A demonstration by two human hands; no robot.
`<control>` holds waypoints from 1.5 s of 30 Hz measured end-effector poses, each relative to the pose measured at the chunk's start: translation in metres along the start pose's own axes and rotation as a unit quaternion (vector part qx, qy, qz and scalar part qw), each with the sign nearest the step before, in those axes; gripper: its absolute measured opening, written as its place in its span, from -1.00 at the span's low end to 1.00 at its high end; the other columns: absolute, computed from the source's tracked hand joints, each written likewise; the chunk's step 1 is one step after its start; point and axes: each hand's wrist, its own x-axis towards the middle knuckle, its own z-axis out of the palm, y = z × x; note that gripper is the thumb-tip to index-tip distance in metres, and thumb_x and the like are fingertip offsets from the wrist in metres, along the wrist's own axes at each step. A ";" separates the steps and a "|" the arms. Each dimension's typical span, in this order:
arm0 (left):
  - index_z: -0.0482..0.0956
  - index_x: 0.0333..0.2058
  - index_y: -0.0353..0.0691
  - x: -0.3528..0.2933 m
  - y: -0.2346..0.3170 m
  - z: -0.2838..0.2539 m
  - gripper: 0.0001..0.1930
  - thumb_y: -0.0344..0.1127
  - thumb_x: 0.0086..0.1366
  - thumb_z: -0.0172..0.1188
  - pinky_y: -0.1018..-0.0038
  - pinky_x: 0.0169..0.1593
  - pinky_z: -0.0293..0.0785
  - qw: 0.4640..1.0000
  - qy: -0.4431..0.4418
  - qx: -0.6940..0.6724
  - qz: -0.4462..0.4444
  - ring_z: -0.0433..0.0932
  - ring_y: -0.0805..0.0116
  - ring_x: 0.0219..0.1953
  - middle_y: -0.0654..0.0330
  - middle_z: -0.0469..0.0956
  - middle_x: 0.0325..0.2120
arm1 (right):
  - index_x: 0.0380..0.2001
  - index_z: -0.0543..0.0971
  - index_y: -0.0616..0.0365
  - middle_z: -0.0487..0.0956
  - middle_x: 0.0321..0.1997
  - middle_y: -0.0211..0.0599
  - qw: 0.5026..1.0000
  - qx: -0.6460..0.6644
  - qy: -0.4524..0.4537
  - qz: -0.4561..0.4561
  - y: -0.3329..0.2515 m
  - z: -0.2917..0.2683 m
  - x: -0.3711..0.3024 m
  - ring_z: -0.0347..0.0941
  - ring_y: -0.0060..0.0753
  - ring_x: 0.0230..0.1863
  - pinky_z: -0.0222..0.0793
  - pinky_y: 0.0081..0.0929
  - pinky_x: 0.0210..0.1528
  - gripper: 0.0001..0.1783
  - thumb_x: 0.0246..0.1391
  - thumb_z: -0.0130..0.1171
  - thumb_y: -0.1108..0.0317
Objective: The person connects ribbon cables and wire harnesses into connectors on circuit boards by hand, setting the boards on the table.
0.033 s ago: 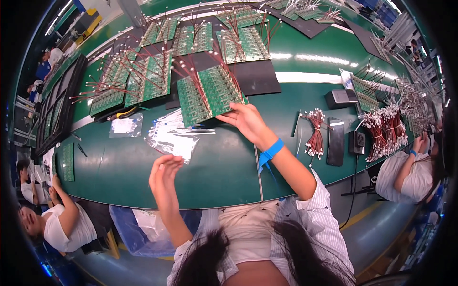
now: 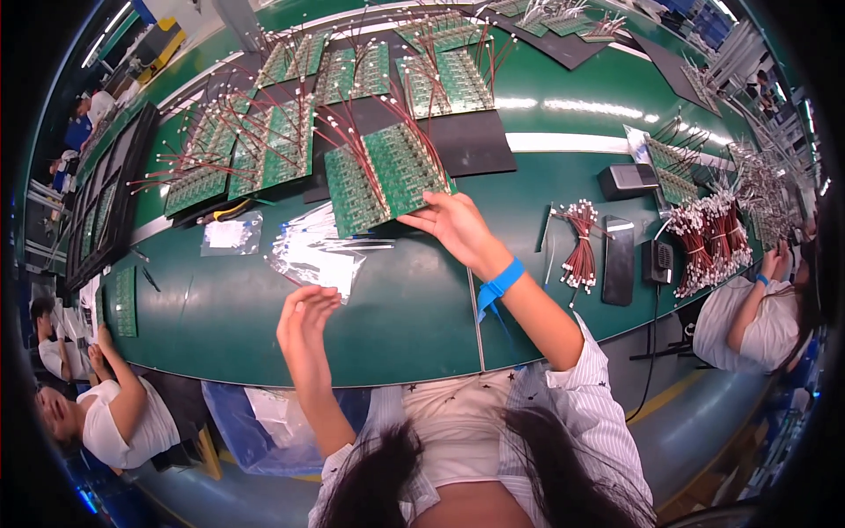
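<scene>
My right hand (image 2: 453, 224), with a blue wrist strap (image 2: 500, 283), grips the near right corner of a green circuit board panel (image 2: 387, 172). Dark red wires with white connectors stand up from the panel, which is tilted over the table. Its far edge overlaps a black mat (image 2: 475, 154) in the picture. My left hand (image 2: 305, 312) is raised near the table's front edge, empty, with its fingers loosely stretched. Just beyond it lies a clear plastic bag (image 2: 334, 271) with white cables with blue parts (image 2: 304, 231), partly hidden by the panel.
Several wired circuit boards (image 2: 273, 145) lie at the far left. Yellow-handled pliers (image 2: 227, 211) and a small bag (image 2: 231, 234) sit nearby. To the right are a wire bundle (image 2: 581, 246), a phone (image 2: 619, 261), a black box (image 2: 628, 181) and more bundles (image 2: 717, 233). Co-workers sit at both sides.
The panel in my right hand has dipped very slightly toward me. My left hand has barely shifted to the right.
</scene>
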 end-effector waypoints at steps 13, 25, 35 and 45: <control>0.26 -0.05 -0.36 0.035 -0.040 -0.001 -0.57 -0.11 0.27 -0.21 0.31 0.03 0.26 0.934 -0.175 -0.286 -0.122 0.35 0.20 -0.05 -0.04 0.36 -0.09 | -0.10 0.35 0.42 0.47 -0.12 -0.05 0.998 -0.042 -0.023 0.042 -0.055 -0.011 -0.116 0.45 -0.22 -0.11 0.40 -0.29 -0.05 -0.66 0.10 -0.07 0.39; 0.10 0.12 -0.35 0.061 -0.085 0.034 -0.42 -0.01 0.27 -0.21 0.27 0.21 -0.04 0.887 -0.251 -0.309 -0.232 0.14 0.18 0.14 0.05 0.15 0.12 | -0.29 0.44 0.30 0.51 -0.24 -0.20 0.998 -0.046 -0.020 0.025 -0.027 -0.066 -0.163 0.46 -0.31 -0.20 0.39 -0.27 -0.08 -0.78 0.05 0.03 0.35; 0.11 0.11 -0.36 0.067 -0.128 0.021 -0.43 -0.03 0.27 -0.20 0.29 0.20 -0.02 0.894 -0.274 -0.294 -0.199 0.16 0.19 0.13 0.05 0.16 0.11 | -0.06 0.35 0.20 0.45 -0.08 -0.36 0.993 0.045 0.018 -0.105 -0.032 -0.051 -0.152 0.39 -0.53 -0.09 0.30 -0.49 -0.02 -0.67 0.11 -0.03 0.33; 0.12 0.11 -0.36 0.083 -0.173 0.008 -0.44 -0.05 0.27 -0.20 0.30 0.20 -0.01 0.907 -0.271 -0.278 -0.162 0.17 0.19 0.12 0.05 0.18 0.10 | -0.11 0.37 0.20 0.48 -0.14 -0.38 0.996 0.043 0.049 -0.066 -0.034 -0.060 -0.147 0.43 -0.57 -0.17 0.40 -0.56 -0.12 -0.72 0.12 -0.03 0.32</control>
